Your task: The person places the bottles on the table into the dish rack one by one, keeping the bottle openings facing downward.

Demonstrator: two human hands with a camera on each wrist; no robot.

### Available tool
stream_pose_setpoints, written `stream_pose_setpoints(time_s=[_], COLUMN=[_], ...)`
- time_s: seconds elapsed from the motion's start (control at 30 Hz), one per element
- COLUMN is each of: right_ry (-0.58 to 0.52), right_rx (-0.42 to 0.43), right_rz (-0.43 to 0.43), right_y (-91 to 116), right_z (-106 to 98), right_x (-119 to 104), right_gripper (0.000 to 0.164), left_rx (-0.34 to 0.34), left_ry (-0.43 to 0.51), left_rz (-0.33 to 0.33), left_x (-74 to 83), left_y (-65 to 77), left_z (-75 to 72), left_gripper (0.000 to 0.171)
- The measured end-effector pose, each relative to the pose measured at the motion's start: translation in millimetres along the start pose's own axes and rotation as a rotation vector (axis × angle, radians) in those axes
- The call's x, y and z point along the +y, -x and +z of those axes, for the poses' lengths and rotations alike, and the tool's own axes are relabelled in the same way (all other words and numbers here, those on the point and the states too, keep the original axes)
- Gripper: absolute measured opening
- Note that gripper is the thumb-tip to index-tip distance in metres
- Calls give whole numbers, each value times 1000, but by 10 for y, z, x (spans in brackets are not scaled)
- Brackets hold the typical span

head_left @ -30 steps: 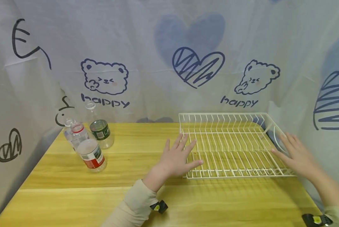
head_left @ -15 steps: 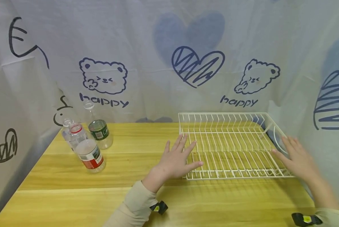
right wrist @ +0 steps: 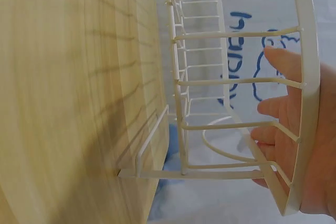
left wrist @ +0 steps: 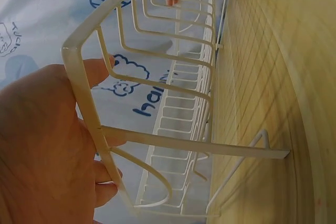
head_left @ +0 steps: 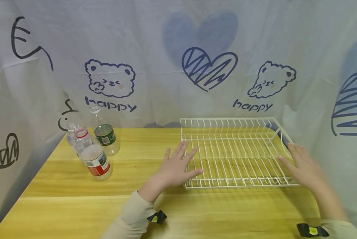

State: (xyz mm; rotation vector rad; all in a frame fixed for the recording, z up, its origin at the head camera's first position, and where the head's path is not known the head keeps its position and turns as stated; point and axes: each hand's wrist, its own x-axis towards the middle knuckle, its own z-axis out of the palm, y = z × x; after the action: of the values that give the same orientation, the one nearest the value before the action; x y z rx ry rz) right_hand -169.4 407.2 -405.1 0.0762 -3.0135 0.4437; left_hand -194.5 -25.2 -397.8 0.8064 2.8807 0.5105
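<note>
A white wire dish rack [head_left: 244, 187] stands on the wooden table at the right of the head view. My left hand [head_left: 173, 169] lies against its left end, fingers spread and mostly straight, the thumb over the near corner. In the left wrist view, the left hand [left wrist: 47, 145] presses the end frame, with some fingertips reaching past the bar. At the opposite end, my right hand [head_left: 307, 169] rests along the right side with fingers extended. The right wrist view shows the right hand [right wrist: 325, 145] behind the rack's frame bar [right wrist: 310, 87], its fingers pointing inward between the wires.
On the table's left stand a clear bottle with a red-and-white label [head_left: 98, 166], a green-labelled bottle [head_left: 105, 135] and another clear bottle [head_left: 72, 129] partly hidden behind. Patterned curtains [head_left: 160, 96] close off the back and both sides of the wooden table [head_left: 76, 212].
The dish rack has slid a little to the left, both hands moving along with it at its ends. The bottles have stayed in place.
</note>
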Motion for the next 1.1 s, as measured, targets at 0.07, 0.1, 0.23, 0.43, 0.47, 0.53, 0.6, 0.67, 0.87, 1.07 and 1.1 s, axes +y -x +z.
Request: stream_pose_setpoints(time_s=[0.07, 0.1, 0.23, 0.43, 0.47, 0.53, 0.6, 0.67, 0.87, 1.07, 1.1], right_ry=[4, 2, 16, 21, 19, 19, 11, 2, 8, 29, 35], right_rx=[-1, -2, -5, -9, -14, -23, -32, -34, -25, -32, -30], right_rz=[6, 7, 14, 13, 13, 12, 12, 10, 15, 32, 32], right_y=[-1, -2, -12, -57, -66, -80, -91, -98, -108, -135, -140], right_z=[14, 23, 67, 133, 138, 148, 157, 166, 201, 247, 255], right_x=[-46, -69, -155, -282, -306, -356, -408, -459, -622, -800, -831], right_gripper=[74, 74, 74, 74, 75, 75, 75, 76, 77, 79, 80], left_rx=[1, 0, 3, 6, 5, 5, 7, 10, 22, 27, 30], left_ry=[-2, -1, 3, 11, 12, 16, 6, -3, -5, 6, 7], left_rz=[-3, -5, -17, -45, -49, -53, -53, -54, -60, -86, -90], left_x=[-41, -62, -143, -258, -278, -318, -359, -399, -507, -607, -627], left_y=[25, 38, 93, 176, 190, 215, 239, 265, 332, 410, 425], left_z=[-9, -14, -44, -95, -104, -121, -137, -153, -193, -243, -251], left_gripper=[80, 80, 80, 81, 81, 82, 83, 83, 86, 88, 88])
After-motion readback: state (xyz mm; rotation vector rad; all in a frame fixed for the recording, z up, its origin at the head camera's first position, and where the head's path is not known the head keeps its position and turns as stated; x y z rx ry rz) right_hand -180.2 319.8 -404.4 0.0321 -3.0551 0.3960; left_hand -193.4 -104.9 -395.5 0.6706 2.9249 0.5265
